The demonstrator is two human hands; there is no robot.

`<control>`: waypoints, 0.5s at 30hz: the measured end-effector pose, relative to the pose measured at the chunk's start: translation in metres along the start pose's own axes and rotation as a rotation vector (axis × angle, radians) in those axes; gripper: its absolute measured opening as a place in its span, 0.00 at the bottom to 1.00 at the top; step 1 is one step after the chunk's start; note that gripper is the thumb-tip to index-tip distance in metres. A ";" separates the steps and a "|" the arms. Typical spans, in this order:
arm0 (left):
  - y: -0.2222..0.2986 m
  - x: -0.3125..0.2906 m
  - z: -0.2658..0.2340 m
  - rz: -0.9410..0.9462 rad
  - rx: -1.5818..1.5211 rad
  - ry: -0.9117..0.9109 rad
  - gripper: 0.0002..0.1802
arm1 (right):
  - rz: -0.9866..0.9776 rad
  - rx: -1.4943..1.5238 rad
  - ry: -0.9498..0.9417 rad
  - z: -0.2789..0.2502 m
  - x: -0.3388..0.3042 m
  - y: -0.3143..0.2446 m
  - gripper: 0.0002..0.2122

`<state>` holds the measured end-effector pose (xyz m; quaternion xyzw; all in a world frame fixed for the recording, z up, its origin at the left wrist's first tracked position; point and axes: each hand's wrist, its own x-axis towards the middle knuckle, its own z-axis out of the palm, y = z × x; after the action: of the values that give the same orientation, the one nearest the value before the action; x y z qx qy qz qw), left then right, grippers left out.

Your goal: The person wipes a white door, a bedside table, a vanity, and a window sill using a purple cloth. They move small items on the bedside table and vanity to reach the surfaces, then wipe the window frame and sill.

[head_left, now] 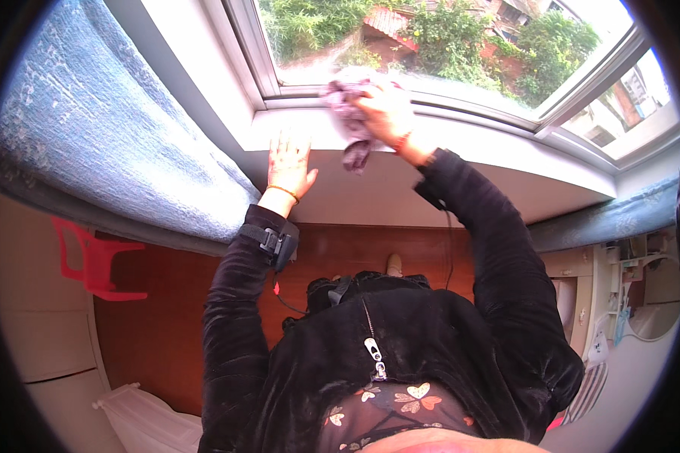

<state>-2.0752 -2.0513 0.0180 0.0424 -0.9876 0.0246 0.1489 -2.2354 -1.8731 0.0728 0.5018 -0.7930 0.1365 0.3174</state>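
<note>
In my right hand [389, 113] is a crumpled, purplish cloth [346, 102], pressed near the lower edge of the window pane [325, 45]. One end of the cloth hangs down over the edge of the white windowsill [468, 143]. Slight motion blur softens that hand, but its fingers are bent over the cloth. My left hand [289, 161] lies flat at the sill's front edge, fingers stretched and holding nothing. It rests to the left of the cloth, apart from it.
A blue curtain [121, 128] hangs close by on the left, another bunched curtain [608, 219] on the right. A red plastic stool [98, 260] and a white plastic bin-like container [147, 419] stand on the reddish floor [151, 332]. Shelves with a round mirror [657, 298] are at the right.
</note>
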 end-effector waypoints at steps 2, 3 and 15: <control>-0.001 -0.001 -0.001 0.010 0.011 -0.037 0.39 | 0.051 -0.095 0.050 -0.026 -0.034 0.034 0.09; -0.001 -0.001 -0.001 0.015 0.008 -0.020 0.38 | 0.080 -0.147 0.055 -0.037 -0.051 0.049 0.09; 0.003 0.000 0.006 -0.028 -0.025 -0.029 0.42 | 0.177 -0.244 0.083 -0.010 -0.031 0.005 0.13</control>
<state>-2.0774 -2.0487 0.0118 0.0545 -0.9893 0.0094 0.1352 -2.2267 -1.8439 0.0607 0.3814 -0.8312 0.0872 0.3951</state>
